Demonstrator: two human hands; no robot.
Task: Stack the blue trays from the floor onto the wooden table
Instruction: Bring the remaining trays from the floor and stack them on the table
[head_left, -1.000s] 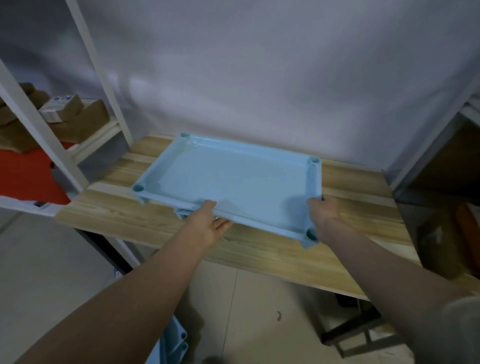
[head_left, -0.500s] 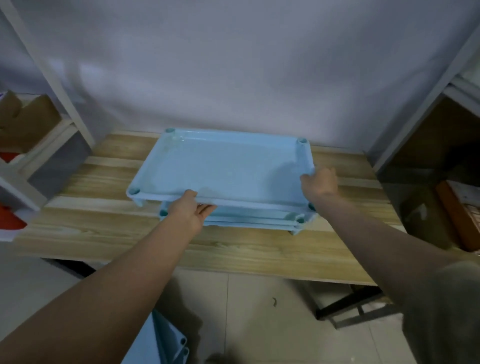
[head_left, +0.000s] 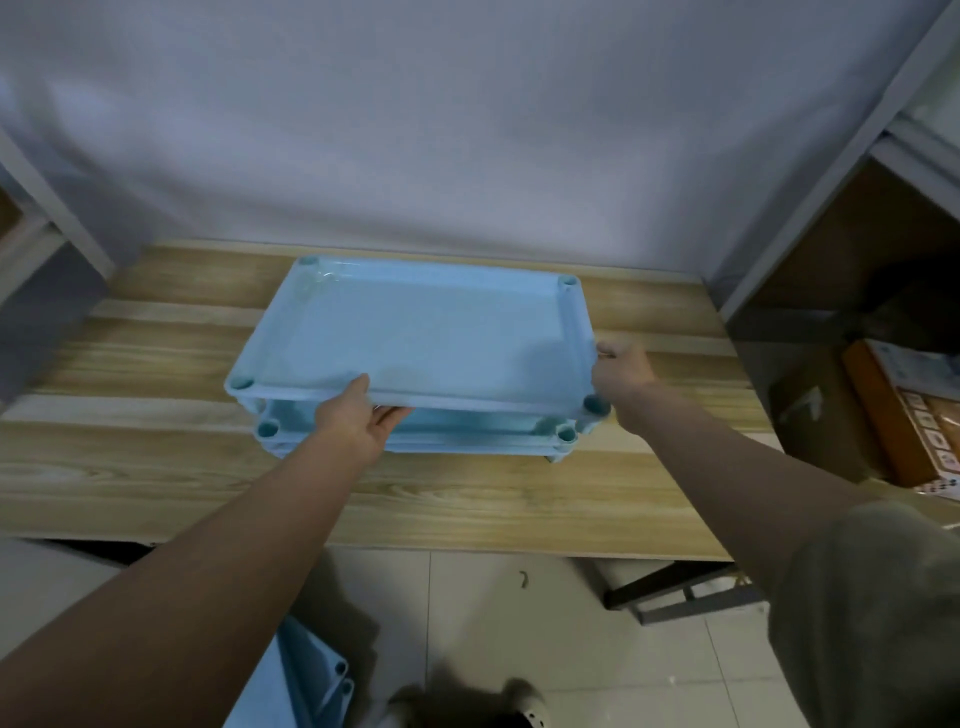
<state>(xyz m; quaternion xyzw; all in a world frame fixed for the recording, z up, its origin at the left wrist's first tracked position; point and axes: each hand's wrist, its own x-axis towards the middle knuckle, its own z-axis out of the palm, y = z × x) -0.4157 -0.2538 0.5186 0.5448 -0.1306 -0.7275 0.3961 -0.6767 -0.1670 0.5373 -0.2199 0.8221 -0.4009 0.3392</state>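
A light blue tray (head_left: 431, 332) hangs just above a stack of blue trays (head_left: 457, 434) on the wooden table (head_left: 156, 467), shifted a little back and left of it. My left hand (head_left: 356, 415) grips the held tray's near rim, thumb on top and fingers underneath. My right hand (head_left: 621, 364) grips its right rim near the front right corner. More blue trays (head_left: 306, 686) lie on the floor at the bottom, partly hidden by my left arm.
White shelf posts (head_left: 826, 171) flank the table on both sides. Cardboard boxes (head_left: 904, 415) sit on the right shelf. A white wall (head_left: 467, 130) stands right behind the table. Tiled floor (head_left: 519, 623) and a dark metal frame (head_left: 675, 592) lie under the table's front edge.
Both hands have carried the held tray over the stack on the table and brought it nearer to level. The view has swung right and the left shelf's boxes have left the frame.
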